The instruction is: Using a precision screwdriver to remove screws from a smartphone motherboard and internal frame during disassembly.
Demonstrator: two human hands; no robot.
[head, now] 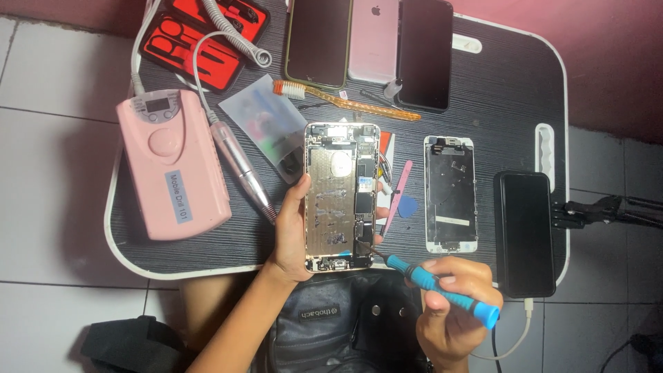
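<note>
My left hand (293, 228) holds an opened phone body (342, 197) upright from below and the left side, its inner boards and metal shell facing me. My right hand (456, 304) grips a blue-handled screwdriver (442, 290), whose thin tip touches the lower right part of the phone's inside. A detached screen panel (450, 193) lies face down to the right of the phone on the dark lap table (497, 103).
A pink drill box (173, 166) with its handpiece (242, 166) lies left. A red tool case (200, 31), three phones (373, 41) and a toothbrush (338, 100) sit at the back. A black phone (525, 231) on a cable lies right. A pink spudger and blue pick (404, 200) lie beside the phone.
</note>
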